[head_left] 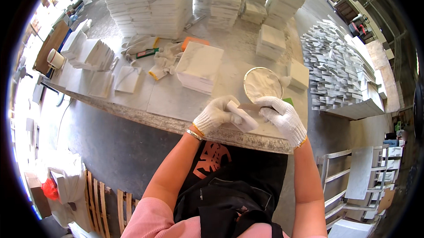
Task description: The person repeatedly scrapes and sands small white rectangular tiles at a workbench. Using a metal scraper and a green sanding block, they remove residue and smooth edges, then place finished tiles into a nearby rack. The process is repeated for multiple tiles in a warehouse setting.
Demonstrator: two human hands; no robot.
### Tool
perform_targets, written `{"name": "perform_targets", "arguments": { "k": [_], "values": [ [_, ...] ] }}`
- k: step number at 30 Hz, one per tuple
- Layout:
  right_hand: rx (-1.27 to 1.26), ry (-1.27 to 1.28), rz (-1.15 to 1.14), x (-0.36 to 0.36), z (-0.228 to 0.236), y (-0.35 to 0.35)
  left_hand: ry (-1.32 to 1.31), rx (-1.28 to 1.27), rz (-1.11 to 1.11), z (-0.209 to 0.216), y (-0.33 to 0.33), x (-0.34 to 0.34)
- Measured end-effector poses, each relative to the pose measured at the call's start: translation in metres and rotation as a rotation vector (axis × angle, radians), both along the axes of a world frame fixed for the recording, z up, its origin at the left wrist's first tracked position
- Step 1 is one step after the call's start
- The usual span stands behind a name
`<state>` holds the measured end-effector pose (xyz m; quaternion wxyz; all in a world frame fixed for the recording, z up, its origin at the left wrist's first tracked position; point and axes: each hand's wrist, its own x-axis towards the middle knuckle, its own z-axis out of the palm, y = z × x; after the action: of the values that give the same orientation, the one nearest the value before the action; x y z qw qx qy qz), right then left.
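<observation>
My left hand (215, 115), in a white knitted glove with a yellow cuff, grips a white marble tile (243, 121) tilted over the table's near edge. In my gloved right hand (282, 116) is a thin grey-brown scraper blade (250, 106). Its end meets the tile's upper edge or lies just over it; I cannot tell which. Just behind my right hand sits a round bowl (245, 91) with off-white paste or powder in it. A stack of square marble tiles (199, 63) stands beyond my left hand.
Tall tile stacks (141, 4) line the back of the stone-topped table (170, 103). Loose gloves (165, 61), a green-handled tool (147, 53) and a single tile (128, 79) lie to the left. A pallet of small stone pieces (338, 68) and a metal rack (338, 176) stand at the right.
</observation>
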<state>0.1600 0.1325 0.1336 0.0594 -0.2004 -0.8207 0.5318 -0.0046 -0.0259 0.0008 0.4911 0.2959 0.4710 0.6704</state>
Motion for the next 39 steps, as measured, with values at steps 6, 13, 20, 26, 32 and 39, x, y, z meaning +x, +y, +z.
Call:
{"name": "perform_targets", "arguments": {
  "k": [6,13,20,26,32,39],
  "values": [
    [0.0,0.107,0.247,-0.034,-0.029,0.005,0.08,-0.014,0.065,0.018,-0.003,0.005],
    [0.027,-0.047,0.232,-0.007,-0.01,0.004,0.045,-0.06,0.006,0.0,-0.004,0.002],
    [0.034,0.002,0.179,0.006,-0.012,0.004,0.048,0.019,0.008,-0.004,0.001,0.003],
    [0.096,0.094,0.203,-0.005,-0.018,-0.002,-0.007,-0.056,0.003,0.014,-0.002,0.005],
    [0.045,-0.01,0.203,0.016,-0.016,0.003,0.084,-0.003,0.057,0.0,-0.003,0.007],
    [0.079,0.162,0.182,-0.006,-0.029,-0.003,0.037,-0.173,0.015,0.017,0.0,0.005]
  ]
}}
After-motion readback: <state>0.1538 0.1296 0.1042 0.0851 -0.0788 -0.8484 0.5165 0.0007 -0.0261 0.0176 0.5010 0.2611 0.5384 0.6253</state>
